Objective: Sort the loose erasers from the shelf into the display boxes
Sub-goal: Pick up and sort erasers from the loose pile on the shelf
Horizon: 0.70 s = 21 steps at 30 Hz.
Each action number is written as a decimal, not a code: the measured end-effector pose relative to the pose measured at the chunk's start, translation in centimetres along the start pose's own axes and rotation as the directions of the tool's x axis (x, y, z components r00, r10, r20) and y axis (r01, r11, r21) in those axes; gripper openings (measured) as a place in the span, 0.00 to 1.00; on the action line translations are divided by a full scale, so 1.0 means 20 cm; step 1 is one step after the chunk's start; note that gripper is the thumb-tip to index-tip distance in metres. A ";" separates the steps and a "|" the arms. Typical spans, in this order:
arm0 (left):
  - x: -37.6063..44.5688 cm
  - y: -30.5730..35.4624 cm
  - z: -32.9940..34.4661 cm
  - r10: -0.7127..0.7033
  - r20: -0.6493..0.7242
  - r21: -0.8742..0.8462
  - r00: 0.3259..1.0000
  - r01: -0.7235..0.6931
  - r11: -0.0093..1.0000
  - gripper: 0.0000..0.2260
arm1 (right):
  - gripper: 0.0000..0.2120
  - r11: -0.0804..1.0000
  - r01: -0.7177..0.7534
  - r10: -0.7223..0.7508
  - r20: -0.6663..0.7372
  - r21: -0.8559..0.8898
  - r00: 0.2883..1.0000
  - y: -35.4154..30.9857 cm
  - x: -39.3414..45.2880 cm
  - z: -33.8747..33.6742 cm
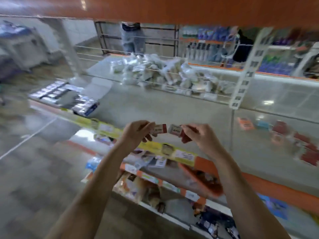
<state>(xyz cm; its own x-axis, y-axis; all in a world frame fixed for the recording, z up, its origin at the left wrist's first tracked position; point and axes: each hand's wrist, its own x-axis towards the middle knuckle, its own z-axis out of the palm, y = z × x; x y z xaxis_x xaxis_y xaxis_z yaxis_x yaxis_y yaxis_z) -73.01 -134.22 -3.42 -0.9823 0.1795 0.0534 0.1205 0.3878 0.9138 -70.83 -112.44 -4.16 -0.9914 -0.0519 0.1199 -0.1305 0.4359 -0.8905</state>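
Observation:
Both hands are raised over the front edge of the pale shelf [155, 109]. My left hand [136, 133] pinches a small eraser [159, 129] with a white and dark red sleeve. My right hand [200, 135] pinches a second eraser [175, 129] with a white sleeve, and something dark red shows under its fingers. The two erasers nearly touch end to end. Loose red and orange erasers [293, 140] lie blurred on the shelf at the right. A flat display box [63, 95] with dark and silver rows sits on the shelf at the left.
Clear packets [165, 73] are piled behind a wire rail at the back of the shelf. An orange tray [202, 178] hangs below the yellow price strip [155, 145]. Lower shelves hold packaged goods. A person [133, 37] stands beyond the shelf. An orange shelf edge [172, 7] runs overhead.

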 end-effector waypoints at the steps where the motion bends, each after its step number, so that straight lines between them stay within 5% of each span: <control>1: -0.03 -0.03 -0.11 -0.014 -0.005 -0.015 1.000 0.014 1.000 0.14 | 0.09 0.999 -0.003 0.003 0.010 0.035 1.000 -0.07 0.01 0.11; 7: -0.16 -0.27 -0.73 -0.086 -0.060 -0.027 0.994 0.085 0.996 0.14 | 0.07 0.992 0.022 -0.037 0.114 0.128 0.993 -0.33 0.14 0.70; 13: -0.22 -0.51 -1.17 -0.205 -0.140 -0.089 0.969 0.194 0.977 0.08 | 0.07 0.954 -0.101 0.011 0.306 0.282 0.952 -0.56 0.27 1.12; 21: 0.00 -0.71 -1.70 -0.156 -0.218 -0.054 0.963 0.148 0.988 0.06 | 0.08 0.927 -0.124 -0.029 0.398 0.355 0.917 -0.76 0.70 1.59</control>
<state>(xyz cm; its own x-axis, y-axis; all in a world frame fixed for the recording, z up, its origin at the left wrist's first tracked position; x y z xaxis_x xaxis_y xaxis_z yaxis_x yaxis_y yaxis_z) -79.60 -170.51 -2.66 -0.9964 -0.0844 -0.0036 -0.0339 0.3605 0.9321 -82.98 -148.31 -2.97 -0.9075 -0.4184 -0.0387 0.0002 0.0917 -0.9958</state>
